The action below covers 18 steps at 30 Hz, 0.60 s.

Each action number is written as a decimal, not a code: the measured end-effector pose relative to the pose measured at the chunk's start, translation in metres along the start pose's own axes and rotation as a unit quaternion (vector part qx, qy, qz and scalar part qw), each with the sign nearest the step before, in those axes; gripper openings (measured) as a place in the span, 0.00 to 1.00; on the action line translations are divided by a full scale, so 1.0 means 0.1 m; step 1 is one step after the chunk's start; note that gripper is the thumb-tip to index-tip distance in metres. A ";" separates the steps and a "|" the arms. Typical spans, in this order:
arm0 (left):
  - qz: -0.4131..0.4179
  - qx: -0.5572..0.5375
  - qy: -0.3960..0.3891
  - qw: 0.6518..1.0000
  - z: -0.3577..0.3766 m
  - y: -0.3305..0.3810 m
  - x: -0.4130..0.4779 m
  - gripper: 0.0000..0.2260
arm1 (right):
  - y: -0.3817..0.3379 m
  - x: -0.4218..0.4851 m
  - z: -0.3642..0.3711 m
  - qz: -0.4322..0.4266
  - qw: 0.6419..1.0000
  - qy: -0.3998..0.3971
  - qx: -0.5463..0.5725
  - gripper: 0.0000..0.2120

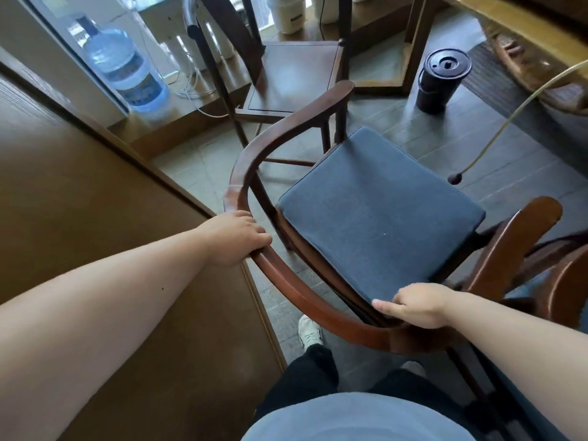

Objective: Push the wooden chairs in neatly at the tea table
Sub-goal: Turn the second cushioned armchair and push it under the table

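Note:
A dark wooden armchair (296, 291) with a curved back rail and a blue seat cushion (378, 218) stands right in front of me. My left hand (237, 238) grips the left part of the curved rail. My right hand (416, 305) holds the rail at the back of the seat, fingers over the cushion's edge. A second wooden chair (296, 74) with a bare seat stands further back. The tea table (521, 17) runs along the upper right, with its leg (413, 43) beyond the armchair.
A brown wooden cabinet top (95, 218) fills the left. A large water bottle (127, 68) and white cables lie at the back left. A black lidded bucket (442, 81) stands on the tiled floor near the table leg. Another chair's arm (509, 246) is at the right.

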<state>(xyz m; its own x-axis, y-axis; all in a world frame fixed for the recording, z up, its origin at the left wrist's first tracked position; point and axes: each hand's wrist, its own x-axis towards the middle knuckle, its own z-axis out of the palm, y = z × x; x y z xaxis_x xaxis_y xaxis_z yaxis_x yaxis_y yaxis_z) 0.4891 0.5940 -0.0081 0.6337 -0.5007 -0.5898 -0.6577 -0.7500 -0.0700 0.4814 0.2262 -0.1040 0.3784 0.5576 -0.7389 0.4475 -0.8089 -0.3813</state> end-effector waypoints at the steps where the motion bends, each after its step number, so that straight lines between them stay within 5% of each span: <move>1: 0.008 0.010 -0.016 1.000 -0.02 -0.07 0.02 0.10 | 0.05 0.00 0.03 0.025 0.999 -0.006 -0.036 0.44; 8: 0.047 0.048 -0.033 0.997 -0.10 -0.28 0.18 0.10 | 0.21 -0.12 0.07 0.074 0.982 0.101 -0.140 0.34; 18: -0.003 0.103 0.000 0.995 -0.67 -0.50 0.59 0.05 | 0.29 -0.09 0.00 0.133 0.973 0.177 -0.065 0.27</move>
<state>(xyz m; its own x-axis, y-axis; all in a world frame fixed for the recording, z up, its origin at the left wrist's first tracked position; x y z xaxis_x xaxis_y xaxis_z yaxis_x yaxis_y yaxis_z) 0.5868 0.5729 0.0145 0.6379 -0.4969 -0.5884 -0.7233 -0.6488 -0.2364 0.4913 0.1983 -0.1085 0.7407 0.3789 -0.5548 0.3853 -0.9161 -0.1113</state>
